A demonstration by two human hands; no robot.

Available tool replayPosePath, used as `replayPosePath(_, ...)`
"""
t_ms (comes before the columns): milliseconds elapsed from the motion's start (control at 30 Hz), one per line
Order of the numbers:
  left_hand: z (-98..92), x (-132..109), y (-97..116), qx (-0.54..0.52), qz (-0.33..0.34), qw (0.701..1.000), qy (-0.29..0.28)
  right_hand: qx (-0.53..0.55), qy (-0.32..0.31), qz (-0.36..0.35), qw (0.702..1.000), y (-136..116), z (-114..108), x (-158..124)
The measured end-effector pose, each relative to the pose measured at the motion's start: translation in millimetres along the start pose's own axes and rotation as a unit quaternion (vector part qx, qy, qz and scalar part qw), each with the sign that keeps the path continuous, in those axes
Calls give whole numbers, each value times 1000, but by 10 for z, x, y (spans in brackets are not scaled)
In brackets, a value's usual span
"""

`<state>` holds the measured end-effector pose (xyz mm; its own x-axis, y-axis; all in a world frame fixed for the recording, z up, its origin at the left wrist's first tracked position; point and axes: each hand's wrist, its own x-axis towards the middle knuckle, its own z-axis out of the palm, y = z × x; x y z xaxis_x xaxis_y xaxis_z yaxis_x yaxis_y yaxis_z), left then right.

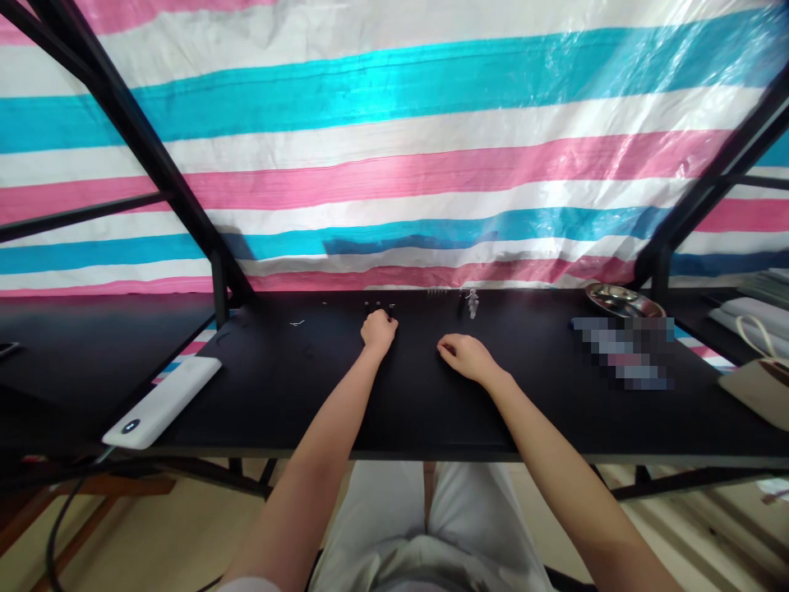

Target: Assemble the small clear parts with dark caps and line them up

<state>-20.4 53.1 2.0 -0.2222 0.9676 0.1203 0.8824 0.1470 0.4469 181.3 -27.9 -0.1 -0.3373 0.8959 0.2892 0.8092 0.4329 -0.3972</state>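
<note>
My left hand (379,330) rests on the black table with its fingers curled, close against a short row of small dark pieces with shiny tops (366,307). Its fingertips point away from me, so what they grip is hidden. My right hand (469,356) lies to the right on the tabletop, loosely closed, with nothing visible in it. Beyond that hand stands a small cluster of clear and metallic parts (472,304). A row of tiny pieces (437,292) lines the table's back edge. Thin silvery bits (297,323) lie left of my left hand.
A white power bank (163,403) with a cable sits at the table's left edge. At the right are a shiny metal dish (625,301) and a blurred-out item (622,353). Black frame bars (160,177) slope up on both sides before a striped plastic sheet (394,189).
</note>
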Motion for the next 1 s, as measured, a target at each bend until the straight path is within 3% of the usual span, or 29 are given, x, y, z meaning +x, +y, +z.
replayPosePath(233,6,14,6,25,1,1000,-6,-8,-22,13,1000,1,-3,6)
replayPosePath(667,-3,-61,-56,58,89,994,-10,-7,-17,9,1000,13,40,19)
replayPosePath(833,-19,-89,-96,40,123,991,-15,-20,14,-2,1000,-122,150,222)
replayPosePath(1000,-107,-173,-148,-3,182,983,-36,-98,21,-68,993,-319,295,580)
